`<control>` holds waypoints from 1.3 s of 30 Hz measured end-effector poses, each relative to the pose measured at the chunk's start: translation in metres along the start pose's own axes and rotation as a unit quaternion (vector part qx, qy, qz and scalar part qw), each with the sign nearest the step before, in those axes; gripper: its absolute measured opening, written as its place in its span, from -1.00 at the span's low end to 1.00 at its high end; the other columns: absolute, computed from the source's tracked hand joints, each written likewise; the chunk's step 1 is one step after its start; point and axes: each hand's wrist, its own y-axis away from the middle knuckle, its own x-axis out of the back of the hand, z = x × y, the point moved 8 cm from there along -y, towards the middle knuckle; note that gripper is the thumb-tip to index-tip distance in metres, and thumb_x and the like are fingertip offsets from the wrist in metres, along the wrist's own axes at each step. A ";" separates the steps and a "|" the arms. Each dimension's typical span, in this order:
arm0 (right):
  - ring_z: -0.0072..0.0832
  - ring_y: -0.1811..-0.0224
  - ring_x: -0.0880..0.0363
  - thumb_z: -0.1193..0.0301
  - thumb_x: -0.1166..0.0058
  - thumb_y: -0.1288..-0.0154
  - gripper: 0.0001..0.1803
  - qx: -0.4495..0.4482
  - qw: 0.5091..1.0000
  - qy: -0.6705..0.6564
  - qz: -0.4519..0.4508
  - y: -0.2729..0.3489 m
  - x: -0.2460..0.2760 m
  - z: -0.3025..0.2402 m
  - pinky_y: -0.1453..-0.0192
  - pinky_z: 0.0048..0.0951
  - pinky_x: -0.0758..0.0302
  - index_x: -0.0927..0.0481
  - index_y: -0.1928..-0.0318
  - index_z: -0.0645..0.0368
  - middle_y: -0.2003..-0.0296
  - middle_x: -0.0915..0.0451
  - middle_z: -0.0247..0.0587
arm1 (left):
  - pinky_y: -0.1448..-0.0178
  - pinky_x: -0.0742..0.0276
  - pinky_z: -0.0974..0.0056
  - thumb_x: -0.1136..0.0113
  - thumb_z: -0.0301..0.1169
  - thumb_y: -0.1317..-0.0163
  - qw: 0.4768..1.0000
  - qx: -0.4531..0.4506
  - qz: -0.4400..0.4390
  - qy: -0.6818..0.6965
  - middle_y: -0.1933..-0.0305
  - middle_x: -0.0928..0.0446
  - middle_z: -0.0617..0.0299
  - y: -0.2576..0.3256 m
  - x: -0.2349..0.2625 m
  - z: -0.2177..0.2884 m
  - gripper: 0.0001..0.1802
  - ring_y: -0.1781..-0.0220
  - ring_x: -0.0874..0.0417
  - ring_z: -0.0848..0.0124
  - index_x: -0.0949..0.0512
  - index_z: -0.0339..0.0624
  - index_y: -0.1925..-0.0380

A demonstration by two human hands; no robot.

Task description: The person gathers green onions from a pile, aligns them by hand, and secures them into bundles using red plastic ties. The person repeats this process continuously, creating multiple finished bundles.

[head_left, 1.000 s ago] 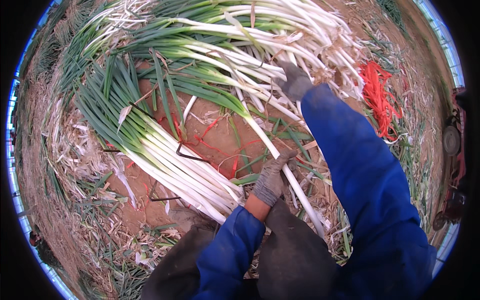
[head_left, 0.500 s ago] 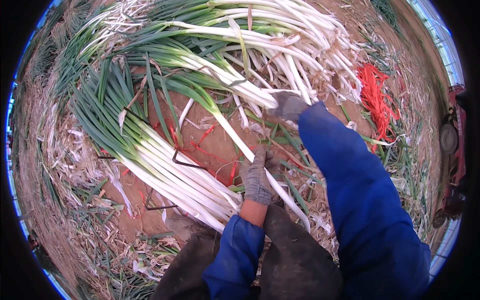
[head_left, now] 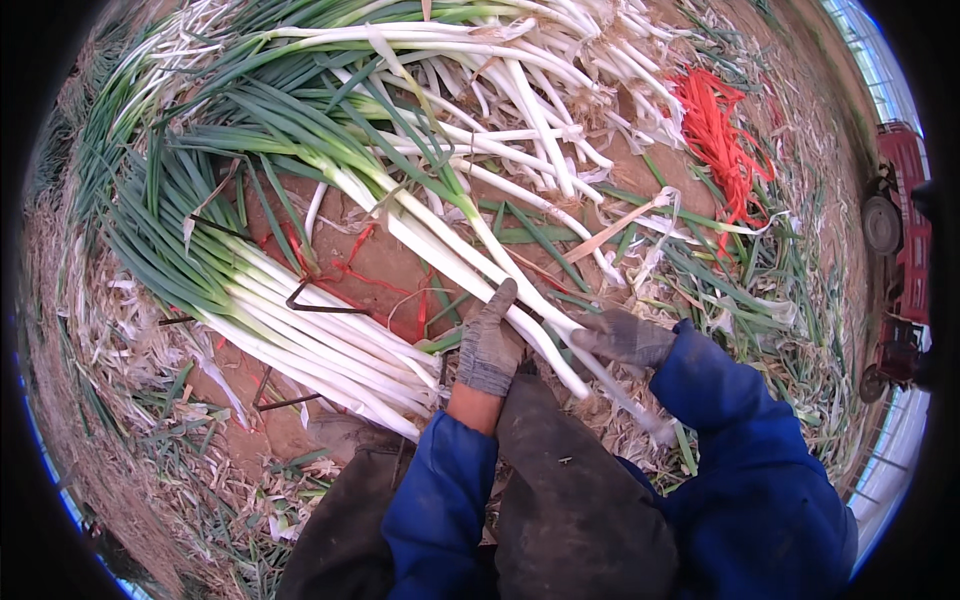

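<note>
The left hand [head_left: 490, 345] and the right hand [head_left: 622, 336], both in grey work gloves, are handling a single green onion stalk [head_left: 480, 265] that is lying diagonally across the bare soil [head_left: 375, 255]. The left grip is resting with fingers extended along the white shank, not visibly closed around it. The right grip is pinching the root end of the same stalk, fingers pressed together.

Judged status, taking the held stalk as landmark:
- Done: a cleaned row of green onions [head_left: 290, 330] is lying just left of the stalk, white shanks aligned and leaves pointing up-left.
- Left: a large loose pile of onions [head_left: 500, 90] is lying beyond the stalk, unsorted and crossing one another.
- Supplies: a bunch of red ties [head_left: 715, 135] is lying to the upper right of the stalk, well apart; loose red strands [head_left: 355, 270] are lying on the soil just left of it.
- Waste: peeled husks [head_left: 130, 340] are lying around the row, far left of the stalk.

The work appears to be at an early-to-middle stage.
</note>
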 end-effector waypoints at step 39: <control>-0.55 0.46 -0.60 -0.12 0.03 -0.37 -0.39 0.051 0.997 0.005 0.058 -0.033 -0.011 0.050 0.43 -0.43 -0.52 -0.52 0.01 0.23 0.41 -0.63 -0.13 | -0.39 -0.33 -0.04 -0.24 -0.56 -0.06 0.993 0.069 -0.092 0.012 -0.12 -0.47 -0.10 0.001 0.007 -0.034 -0.35 -0.20 -0.48 0.03 -0.30 -0.46 -0.20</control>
